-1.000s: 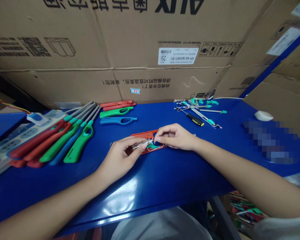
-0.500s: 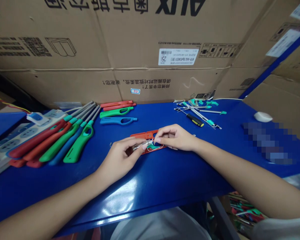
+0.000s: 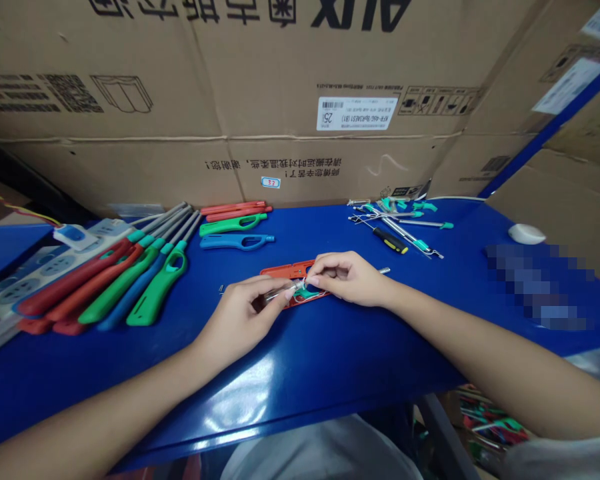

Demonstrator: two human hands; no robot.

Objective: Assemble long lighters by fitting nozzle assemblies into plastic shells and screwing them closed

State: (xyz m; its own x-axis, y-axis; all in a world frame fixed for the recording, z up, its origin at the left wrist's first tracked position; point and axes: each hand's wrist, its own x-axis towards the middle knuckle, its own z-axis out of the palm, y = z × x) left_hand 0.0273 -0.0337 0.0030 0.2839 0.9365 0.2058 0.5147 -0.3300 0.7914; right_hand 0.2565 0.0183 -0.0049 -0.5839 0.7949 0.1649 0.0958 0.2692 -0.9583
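Two hands pinch a small clear part over an orange shell, mid-surface.

Cardboard boxes (image 3: 300, 100) wall the far edge of the blue surface (image 3: 330, 347); its near edge runs just under the forearms, and bare blue lies open in front of the hands and to their right. At left lie five assembled long lighters (image 3: 125, 280) side by side, with four loose handle shells (image 3: 235, 227) behind them: two red, one green, one blue. One pile of metal tubes and teal bits (image 3: 400, 223) sits far right, well apart, with one white mouse (image 3: 527, 233) beyond. The orange shell (image 3: 293, 275) lies flat between the hands. The left hand (image 3: 240, 317) has its grip pressed together on the clear tube piece (image 3: 280, 292); the right hand (image 3: 353, 277) pinches that piece's other end, above the shell.
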